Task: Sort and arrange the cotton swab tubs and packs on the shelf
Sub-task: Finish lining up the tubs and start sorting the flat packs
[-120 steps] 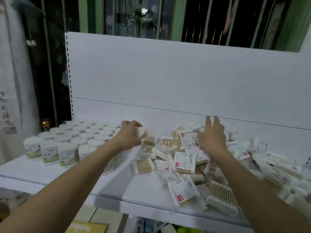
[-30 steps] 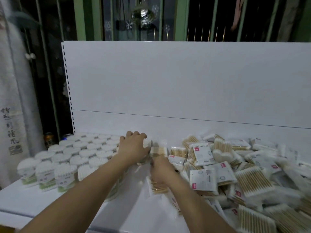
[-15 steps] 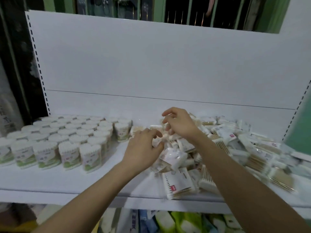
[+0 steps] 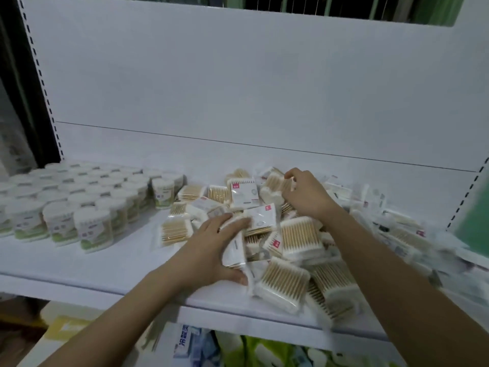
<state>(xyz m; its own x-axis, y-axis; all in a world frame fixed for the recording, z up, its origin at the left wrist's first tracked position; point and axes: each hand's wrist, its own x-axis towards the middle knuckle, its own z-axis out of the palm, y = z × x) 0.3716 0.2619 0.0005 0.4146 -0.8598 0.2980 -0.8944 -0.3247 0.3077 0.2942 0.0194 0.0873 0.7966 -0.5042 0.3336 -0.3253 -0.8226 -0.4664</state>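
Round white cotton swab tubs (image 4: 90, 229) with green labels stand in tidy rows on the left of the white shelf (image 4: 111, 263). A loose heap of flat clear swab packs (image 4: 299, 239) with wooden sticks covers the middle and right. My left hand (image 4: 211, 250) holds a small stack of packs (image 4: 234, 250) on edge at the heap's left side, thumb below and fingers on top. My right hand (image 4: 307, 194) reaches further back and pinches one pack (image 4: 277, 182) at the top of the heap.
The shelf's white back panel (image 4: 251, 88) rises behind everything. Packaged goods (image 4: 190, 343) lie on the level below the shelf's front edge. A green surface (image 4: 473, 221) shows at the far right. Bare shelf lies between the tubs and the heap.
My left hand has shifted right and closed round a stack of packs. My right hand has moved back and right onto a pack at the heap's top. The view has tilted downward.
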